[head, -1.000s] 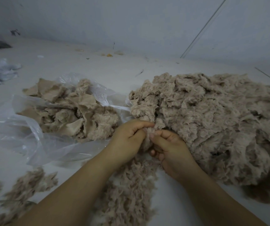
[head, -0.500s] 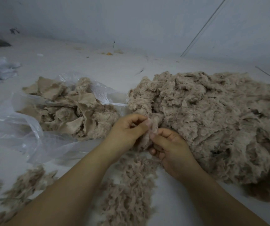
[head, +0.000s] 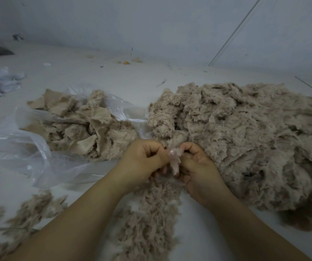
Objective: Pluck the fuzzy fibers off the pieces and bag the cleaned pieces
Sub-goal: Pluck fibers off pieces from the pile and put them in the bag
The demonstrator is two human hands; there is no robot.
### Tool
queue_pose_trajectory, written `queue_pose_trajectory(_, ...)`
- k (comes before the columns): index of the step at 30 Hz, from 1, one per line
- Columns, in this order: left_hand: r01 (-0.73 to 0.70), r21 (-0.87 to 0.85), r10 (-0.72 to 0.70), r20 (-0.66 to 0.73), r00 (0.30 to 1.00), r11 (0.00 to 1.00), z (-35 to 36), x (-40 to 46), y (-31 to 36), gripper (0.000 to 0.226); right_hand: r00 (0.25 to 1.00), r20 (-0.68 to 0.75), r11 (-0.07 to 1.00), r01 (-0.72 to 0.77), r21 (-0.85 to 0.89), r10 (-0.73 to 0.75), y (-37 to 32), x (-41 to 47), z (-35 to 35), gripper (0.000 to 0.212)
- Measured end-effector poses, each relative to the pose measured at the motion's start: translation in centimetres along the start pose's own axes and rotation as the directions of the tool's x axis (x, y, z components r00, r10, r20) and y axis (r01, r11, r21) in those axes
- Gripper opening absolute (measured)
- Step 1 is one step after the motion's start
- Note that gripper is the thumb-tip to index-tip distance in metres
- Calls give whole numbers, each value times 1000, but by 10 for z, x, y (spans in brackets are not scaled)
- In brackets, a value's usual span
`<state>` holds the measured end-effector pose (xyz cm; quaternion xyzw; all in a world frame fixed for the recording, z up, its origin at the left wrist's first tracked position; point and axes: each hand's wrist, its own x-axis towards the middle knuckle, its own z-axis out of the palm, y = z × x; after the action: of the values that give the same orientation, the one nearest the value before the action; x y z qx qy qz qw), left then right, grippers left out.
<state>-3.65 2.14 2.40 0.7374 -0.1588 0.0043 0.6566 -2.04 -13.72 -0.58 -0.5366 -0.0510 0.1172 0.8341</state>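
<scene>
Left hand (head: 144, 160) and right hand (head: 198, 166) pinch one blurred fuzzy piece (head: 174, 162); its lower end is hidden between the fingers.

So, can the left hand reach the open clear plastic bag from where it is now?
Probably yes. The left hand is beside the clear plastic bag, with nothing between them, but it is pinching the small fuzzy beige piece together with the right hand.
</scene>
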Motion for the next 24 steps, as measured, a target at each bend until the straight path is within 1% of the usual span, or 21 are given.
queue_pose_trajectory(2, 79, -5, -79, -63, 995, 997, 1, 3, -3, 38, 1000, -2, 1000, 1, 3, -1, 0, 0, 1, 19)
queue_pose_trajectory(3, 109, 16, -107, -106, 989, 994, 2, 6, -7, 37, 1000, -7, 1000, -6, -1, 6, -1, 0, 2, 23)
queue_pose_trajectory(5, 167, 29, -161, -160, 974, 985, 4, 10, -13, 19, 1000, -4, 1000, -18, -7, 18, -2, 0, 1, 25)
queue_pose_trajectory(6, 197, 13, -193, -157, 969, 980, 5, 11, -15, 10, 1000, 0, 1000, -22, -2, 22, -2, 0, 1, 26)
queue_pose_trajectory(8, 236, -2, -234, -124, 964, 972, 6, 12, -19, 12, 1000, 4, 1000, -18, 7, 18, -2, 0, 2, 27)
queue_pose_trajectory(10, 209, -37, -212, -100, 972, 977, 9, 11, -20, 10, 1000, 6, 1000, -5, 15, 5, -1, 0, 2, 29)
queue_pose_trajectory(11, 177, -66, -183, -116, 976, 982, 10, 11, -20, 7, 1000, 1, 1000, -7, 21, 7, -1, -1, 2, 31)
queue_pose_trajectory(13, 108, -102, -127, -205, 971, 989, 8, 12, -19, 10, 1000, -12, 999, -26, 40, 26, -2, 0, 1, 32)
queue_pose_trajectory(15, 57, -108, -83, -260, 962, 993, 5, 13, -18, 19, 998, -20, 996, -53, 71, 54, -2, 3, 0, 24)
queue_pose_trajectory(17, 31, -111, -59, -259, 964, 993, 3, 12, -16, 30, 998, -34, 995, -55, 82, 58, 0, 4, -1, 9)
queue_pose_trajectory(19, 3, -111, -29, -237, 971, 994, 4, 9, -14, 35, 999, -16, 999, -49, 16, 49, 2, 3, -4, 38)
queue_pose_trajectory(20, -14, -109, -12, -233, 972, 994, 5, 8, -14, 36, 999, 7, 999, -35, -36, 35, 3, 3, -4, 43)
queue_pose_trajectory(22, -53, -103, 25, -257, 966, 993, 7, 7, -11, 34, 998, 57, 993, -29, -113, 36, 3, 1, -4, 32)
queue_pose_trajectory(24, -39, -103, 8, -282, 959, 994, 7, 7, -11, 31, 999, 22, 990, -37, -134, 41, 3, 1, -5, 24)
